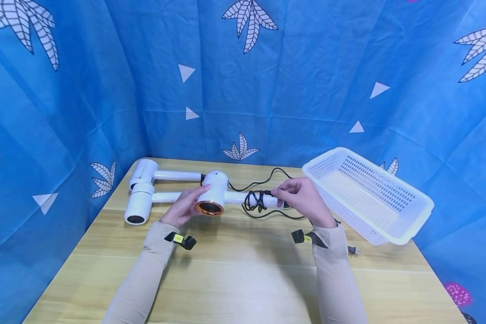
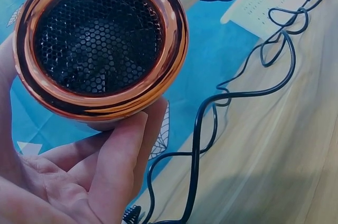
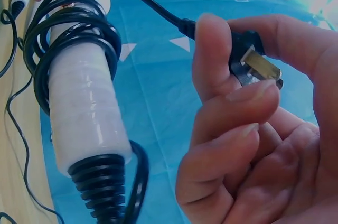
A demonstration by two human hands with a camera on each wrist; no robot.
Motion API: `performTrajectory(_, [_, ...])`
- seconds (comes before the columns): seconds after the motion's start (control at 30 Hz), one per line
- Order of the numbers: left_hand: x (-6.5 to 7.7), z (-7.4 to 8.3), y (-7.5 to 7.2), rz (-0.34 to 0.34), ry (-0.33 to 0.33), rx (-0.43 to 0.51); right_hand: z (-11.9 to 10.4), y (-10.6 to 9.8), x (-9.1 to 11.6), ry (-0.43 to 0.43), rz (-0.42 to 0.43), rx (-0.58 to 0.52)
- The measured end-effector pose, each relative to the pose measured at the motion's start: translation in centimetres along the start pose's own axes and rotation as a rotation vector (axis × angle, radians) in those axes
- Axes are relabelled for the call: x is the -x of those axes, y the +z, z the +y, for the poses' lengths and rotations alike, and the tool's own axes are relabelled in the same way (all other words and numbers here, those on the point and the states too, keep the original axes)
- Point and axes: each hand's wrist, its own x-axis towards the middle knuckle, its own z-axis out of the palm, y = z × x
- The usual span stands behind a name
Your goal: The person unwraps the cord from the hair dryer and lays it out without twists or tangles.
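Note:
A white hair dryer [image 1: 216, 185] with a copper-coloured ring around its dark mesh end is held up over the table. My left hand [image 1: 185, 209] grips it by the head, fingers curled around the barrel below the ring in the left wrist view. Its black cord [image 3: 79, 34] is wound in several loops around the white handle [image 3: 87, 108]. Beyond the handle, my right hand [image 1: 301, 200] pinches the plug [image 3: 253, 63] at the cord's end, its metal prongs showing between thumb and fingers. From the plug the cord runs taut back to the loops.
Two more white hair dryers, a rear one [image 1: 145, 171] and a front one [image 1: 139, 204], lie at the table's left. Their black cords trail across the wooden table [image 1: 243, 279]. A white plastic basket [image 1: 419, 216] stands at the right, with a plug [image 1: 353, 250] beside it.

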Motion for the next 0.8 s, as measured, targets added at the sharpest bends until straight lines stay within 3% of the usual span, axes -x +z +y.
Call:
performTrajectory(0.2, [-0.1, 0.0, -0.3, 0.013, 0.008, -0.001, -0.2, 0.1, 0.2, 0.001, -0.067, 0.054])
performTrajectory(0.5, [0.0, 0.3, -0.6, 0.024, 0.010, 0.008, -0.1, 0.1, 0.1, 0.035, -0.238, 0.083])
performTrajectory(0.8, [-0.1, 0.5, -1.1, 0.034, 0.002, 0.025, 0.3, 0.5, -0.2, 0.032, -0.329, 0.138])
